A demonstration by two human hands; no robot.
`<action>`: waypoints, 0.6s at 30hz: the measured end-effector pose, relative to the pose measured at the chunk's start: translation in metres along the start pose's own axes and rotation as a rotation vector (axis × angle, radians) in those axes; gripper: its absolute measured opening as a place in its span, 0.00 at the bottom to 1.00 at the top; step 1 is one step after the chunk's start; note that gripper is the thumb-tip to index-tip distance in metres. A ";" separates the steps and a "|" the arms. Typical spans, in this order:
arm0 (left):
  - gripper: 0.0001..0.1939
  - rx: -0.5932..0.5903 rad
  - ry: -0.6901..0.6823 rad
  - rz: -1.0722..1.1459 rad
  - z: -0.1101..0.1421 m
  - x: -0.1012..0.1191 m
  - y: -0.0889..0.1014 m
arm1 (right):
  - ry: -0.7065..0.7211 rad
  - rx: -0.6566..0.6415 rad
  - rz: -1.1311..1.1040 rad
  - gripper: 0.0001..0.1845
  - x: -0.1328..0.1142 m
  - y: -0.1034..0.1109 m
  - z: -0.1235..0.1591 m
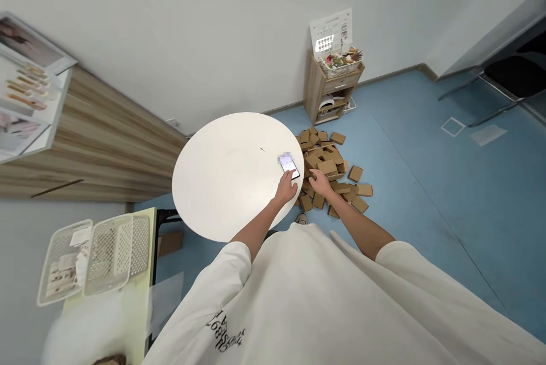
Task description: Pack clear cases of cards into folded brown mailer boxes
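A smartphone [289, 166] with a lit screen lies near the right edge of the round white table [222, 177]. My left hand [285, 188] rests at its lower end, a finger on or just over the screen and the thumb held apart. Just off the table's right edge hovers my right hand [321, 182], its fingers apart and nothing seen in them. Under and beyond it, small brown cardboard boxes [327, 168] lie heaped on the floor, several of them scattered around the pile.
Against the wall stands a small wooden cabinet [313, 89] with a basket [341, 68] on top. To the left are a wood-grain counter [111, 132] and a side table [143, 291] bearing white plastic baskets [108, 254]. A dark chair [514, 76] stands at far right.
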State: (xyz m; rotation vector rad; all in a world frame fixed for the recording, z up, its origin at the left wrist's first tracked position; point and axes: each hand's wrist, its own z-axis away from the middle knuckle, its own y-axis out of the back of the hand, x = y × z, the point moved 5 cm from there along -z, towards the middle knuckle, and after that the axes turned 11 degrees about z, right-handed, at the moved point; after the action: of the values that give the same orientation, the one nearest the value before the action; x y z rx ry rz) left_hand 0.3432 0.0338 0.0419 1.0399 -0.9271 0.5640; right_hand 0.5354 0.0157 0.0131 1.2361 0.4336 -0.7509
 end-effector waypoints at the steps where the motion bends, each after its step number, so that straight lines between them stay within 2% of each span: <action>1: 0.32 0.025 0.010 0.003 0.006 -0.005 0.008 | 0.020 -0.011 0.006 0.30 -0.009 -0.005 -0.001; 9: 0.31 0.163 0.069 0.036 0.058 -0.044 0.079 | 0.159 -0.055 0.069 0.26 -0.087 -0.048 0.001; 13: 0.30 0.198 0.067 0.064 0.088 -0.070 0.112 | 0.179 -0.070 0.089 0.26 -0.118 -0.085 0.012; 18: 0.29 0.194 0.065 0.073 0.132 -0.106 0.151 | 0.184 -0.071 0.077 0.25 -0.160 -0.141 0.038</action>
State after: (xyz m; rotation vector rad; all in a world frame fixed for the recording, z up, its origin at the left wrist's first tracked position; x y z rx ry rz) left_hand 0.1226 -0.0199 0.0488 1.1578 -0.8683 0.7554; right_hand 0.3202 0.0042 0.0347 1.2530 0.5547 -0.5540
